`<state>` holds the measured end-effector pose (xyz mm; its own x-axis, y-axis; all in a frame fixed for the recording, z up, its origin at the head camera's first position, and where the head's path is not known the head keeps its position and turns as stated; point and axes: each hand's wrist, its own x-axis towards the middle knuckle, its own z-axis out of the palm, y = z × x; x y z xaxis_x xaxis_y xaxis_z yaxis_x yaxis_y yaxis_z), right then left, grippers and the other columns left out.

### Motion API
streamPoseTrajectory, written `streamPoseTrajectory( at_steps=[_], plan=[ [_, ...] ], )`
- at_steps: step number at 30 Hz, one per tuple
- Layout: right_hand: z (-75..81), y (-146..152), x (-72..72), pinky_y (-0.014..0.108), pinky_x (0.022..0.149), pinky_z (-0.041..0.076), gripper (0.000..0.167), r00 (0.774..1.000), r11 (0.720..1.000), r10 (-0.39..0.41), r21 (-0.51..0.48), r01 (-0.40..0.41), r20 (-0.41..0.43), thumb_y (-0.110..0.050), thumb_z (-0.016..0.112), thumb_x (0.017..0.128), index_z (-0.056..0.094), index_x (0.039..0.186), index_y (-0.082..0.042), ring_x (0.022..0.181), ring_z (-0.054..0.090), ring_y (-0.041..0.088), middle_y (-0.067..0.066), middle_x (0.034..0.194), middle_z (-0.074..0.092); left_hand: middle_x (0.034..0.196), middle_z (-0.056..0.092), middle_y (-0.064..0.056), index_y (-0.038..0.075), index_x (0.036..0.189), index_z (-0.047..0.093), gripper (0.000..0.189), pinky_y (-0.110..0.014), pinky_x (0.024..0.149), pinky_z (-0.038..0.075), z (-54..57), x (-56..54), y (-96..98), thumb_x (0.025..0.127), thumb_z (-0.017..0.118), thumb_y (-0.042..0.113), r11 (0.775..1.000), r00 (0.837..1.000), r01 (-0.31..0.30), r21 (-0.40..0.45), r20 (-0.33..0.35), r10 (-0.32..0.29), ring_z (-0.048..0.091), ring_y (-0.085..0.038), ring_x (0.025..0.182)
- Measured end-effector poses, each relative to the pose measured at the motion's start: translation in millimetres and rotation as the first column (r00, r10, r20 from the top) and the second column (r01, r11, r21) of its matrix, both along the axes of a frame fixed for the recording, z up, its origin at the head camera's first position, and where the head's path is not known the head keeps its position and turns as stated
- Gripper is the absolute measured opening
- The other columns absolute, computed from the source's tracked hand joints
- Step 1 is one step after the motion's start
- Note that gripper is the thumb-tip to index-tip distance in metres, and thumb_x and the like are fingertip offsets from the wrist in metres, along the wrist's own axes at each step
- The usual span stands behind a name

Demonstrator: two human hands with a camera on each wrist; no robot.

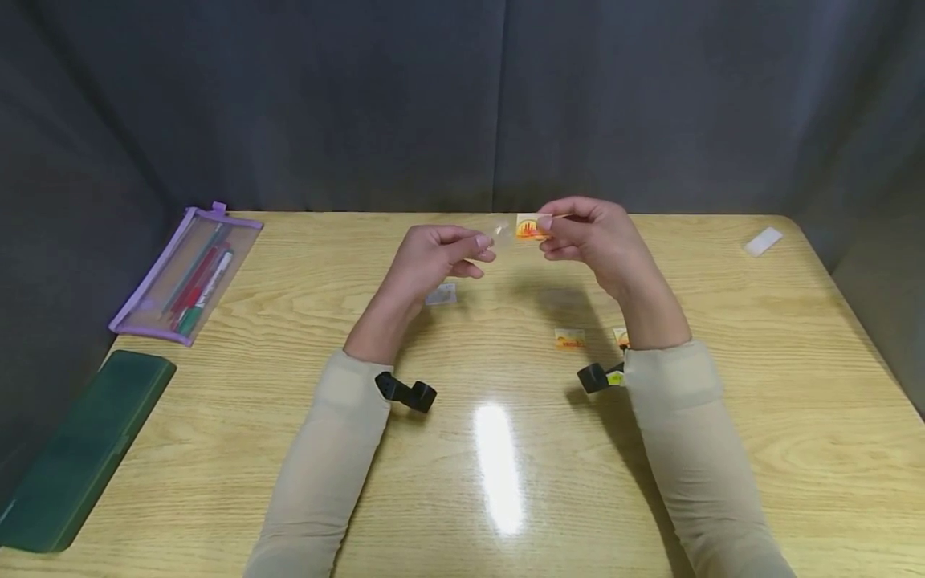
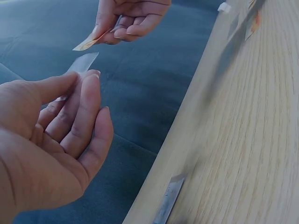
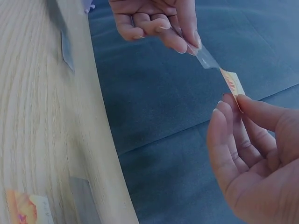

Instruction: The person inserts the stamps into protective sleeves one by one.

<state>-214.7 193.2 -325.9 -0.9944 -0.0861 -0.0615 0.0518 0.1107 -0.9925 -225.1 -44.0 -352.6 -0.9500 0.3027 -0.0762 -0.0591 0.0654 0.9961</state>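
Between thumb and fingers, my left hand (image 1: 442, 253) pinches a small clear plastic sleeve (image 3: 206, 59), raised above the table's far side. My right hand (image 1: 588, 237) pinches a small orange-and-yellow printed card (image 1: 529, 227) by one end. The card's free end faces the sleeve, the two close together in the right wrist view. Beneath the left hand lies a small pale packet (image 1: 442, 294) on the table. Near the right forearm are an orange card (image 1: 570, 338) and another small card (image 1: 621, 337), partly hidden by the wrist.
A purple-edged mesh pouch (image 1: 189, 273) holding pens lies on the table (image 1: 549, 498) at the left. In front of it is a dark green case (image 1: 87, 445). A small white piece (image 1: 763, 241) sits far right, and a dark curtain (image 1: 347, 104) hangs behind the table.
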Motion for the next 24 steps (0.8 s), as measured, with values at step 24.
streamPoseTrajectory(
  at_steps=[24],
  plan=[
    [0.4,-1.1,-0.7,0.025,0.071,0.062,0.019,0.999,0.999,-0.015,0.049,0.013,0.035,-0.016,0.071,0.096,0.069,0.107,0.0,0.072,0.071,0.015,0.001,0.087,0.071,0.103,0.078,-0.013,-0.002,0.109,0.077,0.025,-0.029,0.087,0.061,1.4,-1.2,1.4,0.095,0.073,0.019,1.0,1.0,-0.014,0.013,-0.004,0.015,0.076,-0.016,0.077]
  ],
)
